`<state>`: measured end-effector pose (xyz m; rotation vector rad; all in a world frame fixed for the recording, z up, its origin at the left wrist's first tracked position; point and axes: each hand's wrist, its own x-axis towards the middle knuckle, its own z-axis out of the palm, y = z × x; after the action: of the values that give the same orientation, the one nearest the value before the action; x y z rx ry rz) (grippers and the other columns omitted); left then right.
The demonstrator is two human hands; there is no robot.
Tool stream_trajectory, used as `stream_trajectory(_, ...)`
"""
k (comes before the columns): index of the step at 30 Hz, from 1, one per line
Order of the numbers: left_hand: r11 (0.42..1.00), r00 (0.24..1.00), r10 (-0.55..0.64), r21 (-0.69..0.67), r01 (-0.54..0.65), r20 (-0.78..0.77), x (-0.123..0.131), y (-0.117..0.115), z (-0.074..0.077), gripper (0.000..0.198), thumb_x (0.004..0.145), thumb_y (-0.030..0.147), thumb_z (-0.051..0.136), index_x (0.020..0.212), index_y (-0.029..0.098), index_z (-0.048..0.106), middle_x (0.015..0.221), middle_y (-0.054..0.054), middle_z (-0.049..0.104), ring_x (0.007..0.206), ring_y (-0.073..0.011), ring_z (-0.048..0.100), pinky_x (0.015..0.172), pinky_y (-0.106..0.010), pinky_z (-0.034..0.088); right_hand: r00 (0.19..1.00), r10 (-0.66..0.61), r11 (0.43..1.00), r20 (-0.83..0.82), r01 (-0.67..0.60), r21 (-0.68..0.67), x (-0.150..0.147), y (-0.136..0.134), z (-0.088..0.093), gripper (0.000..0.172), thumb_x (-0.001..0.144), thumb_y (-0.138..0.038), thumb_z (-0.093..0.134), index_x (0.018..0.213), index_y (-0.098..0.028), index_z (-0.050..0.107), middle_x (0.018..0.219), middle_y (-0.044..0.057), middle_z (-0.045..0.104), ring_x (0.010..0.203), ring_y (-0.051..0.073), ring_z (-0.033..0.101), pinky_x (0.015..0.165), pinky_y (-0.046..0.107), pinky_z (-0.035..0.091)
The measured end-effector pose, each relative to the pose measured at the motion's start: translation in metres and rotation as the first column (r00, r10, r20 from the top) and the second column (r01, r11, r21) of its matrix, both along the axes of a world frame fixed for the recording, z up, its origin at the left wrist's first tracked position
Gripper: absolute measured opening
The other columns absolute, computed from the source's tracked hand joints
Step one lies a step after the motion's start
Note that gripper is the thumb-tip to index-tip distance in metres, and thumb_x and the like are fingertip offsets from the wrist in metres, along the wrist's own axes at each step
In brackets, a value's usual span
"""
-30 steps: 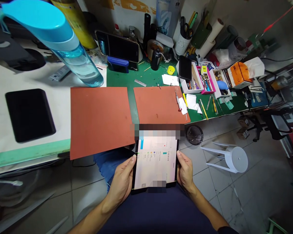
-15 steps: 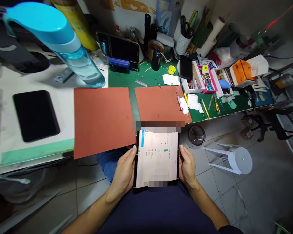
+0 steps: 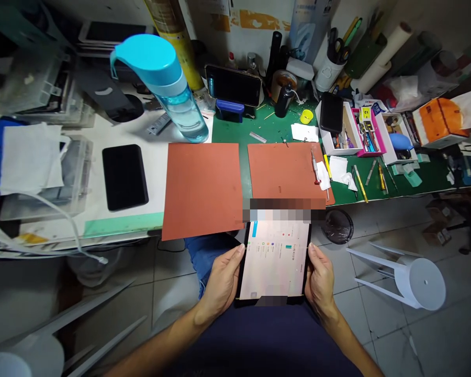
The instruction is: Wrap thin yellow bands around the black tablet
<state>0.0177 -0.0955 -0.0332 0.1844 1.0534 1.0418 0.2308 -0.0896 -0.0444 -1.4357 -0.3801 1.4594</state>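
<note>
A tablet (image 3: 275, 262) with a lit, pale screen is held in front of my body, just off the table's front edge. My left hand (image 3: 222, 277) grips its left side, thumb along the border. On the opposite side my right hand (image 3: 320, 277) grips it the same way. The fingers behind the tablet are hidden. Pixelated patches cover its top and part of its lower edge. Beyond it lie two reddish-brown mats, a left mat (image 3: 204, 188) and a right mat (image 3: 284, 167). A screwdriver (image 3: 315, 166) rests on the right mat.
A blue water bottle (image 3: 180, 89) stands behind the left mat. To the left lies a black box-like device (image 3: 124, 177). A phone (image 3: 233, 86) leans on a stand at the back. Tool trays (image 3: 339, 125) sit at right. White stools (image 3: 422, 283) stand on the floor.
The whole view has swung left, so everything appears shifted to the right. Both hands still hold the tablet, and its screen looks the same.
</note>
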Motion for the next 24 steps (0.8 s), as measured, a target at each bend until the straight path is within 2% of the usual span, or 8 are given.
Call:
stream_trajectory(6, 0.999, 0.999, 0.039, -0.034, -0.039, 0.003, 0.002, 0.001, -0.001, 0.044, 0.094, 0.051, 0.069, 0.12, 0.016, 0.079, 0.123, -0.013, 0.078, 0.118, -0.0323, 0.072, 0.105, -0.043, 0.056, 1.0, -0.01, 1.0, -0.015, 0.009, -0.008, 0.0, -0.001, -0.001, 0.027, 0.089, -0.047, 0.078, 0.103, -0.024, 0.081, 0.1, 0.006, 0.082, 0.097, 0.028, 0.074, 0.085, 0.039, 0.057)
stream_trajectory(10, 0.995, 0.995, 0.098, -0.003, -0.098, -0.011, 0.004, 0.001, -0.005, 0.046, 0.091, 0.053, 0.07, 0.121, 0.019, 0.079, 0.132, -0.01, 0.075, 0.132, -0.0311, 0.064, 0.117, -0.042, 0.046, 0.996, -0.087, 0.996, 0.038, 0.086, 0.025, 0.001, -0.002, -0.004, 0.024, 0.086, -0.044, 0.08, 0.098, -0.024, 0.083, 0.101, 0.006, 0.082, 0.095, 0.026, 0.075, 0.088, 0.037, 0.056)
stream_trajectory(13, 0.998, 0.998, 0.056, 0.009, -0.057, 0.007, 0.001, 0.003, -0.008, 0.046, 0.091, 0.05, 0.072, 0.128, 0.023, 0.075, 0.141, -0.007, 0.07, 0.14, -0.0295, 0.057, 0.121, -0.04, 0.041, 0.99, -0.129, 0.991, 0.064, 0.126, 0.047, -0.002, -0.001, -0.003, 0.022, 0.086, -0.044, 0.078, 0.097, -0.025, 0.083, 0.104, 0.005, 0.082, 0.097, 0.024, 0.074, 0.091, 0.035, 0.055)
stream_trajectory(16, 0.998, 0.997, -0.063, -0.02, 0.064, 0.043, -0.006, 0.011, -0.011, 0.055, 0.09, 0.051, 0.074, 0.139, 0.025, 0.068, 0.145, -0.009, 0.067, 0.141, -0.0323, 0.056, 0.119, -0.043, 0.044, 0.987, -0.141, 0.988, 0.074, 0.135, 0.074, -0.007, 0.003, 0.002, 0.027, 0.088, -0.043, 0.075, 0.107, -0.024, 0.08, 0.11, 0.005, 0.081, 0.101, 0.025, 0.074, 0.092, 0.036, 0.055)
stream_trajectory(18, 0.994, 0.995, -0.1, -0.05, 0.101, 0.026, -0.01, 0.019, -0.014, 0.061, 0.088, 0.055, 0.076, 0.141, 0.025, 0.066, 0.145, -0.01, 0.067, 0.141, -0.0341, 0.056, 0.117, -0.045, 0.047, 0.988, -0.138, 0.987, 0.063, 0.132, 0.092, -0.011, 0.005, 0.008, 0.029, 0.091, -0.044, 0.073, 0.114, -0.025, 0.077, 0.11, 0.004, 0.08, 0.099, 0.025, 0.074, 0.09, 0.037, 0.055)
stream_trajectory(24, 0.996, 0.996, -0.03, -0.085, 0.023, -0.082, -0.01, 0.028, -0.014, 0.067, 0.082, 0.062, 0.079, 0.134, 0.02, 0.071, 0.137, -0.013, 0.072, 0.14, -0.0365, 0.057, 0.116, -0.046, 0.049, 0.995, -0.096, 0.989, 0.023, 0.093, 0.117, -0.013, 0.007, 0.024, 0.03, 0.094, -0.047, 0.07, 0.116, -0.026, 0.072, 0.095, 0.002, 0.079, 0.094, 0.025, 0.073, 0.083, 0.036, 0.056)
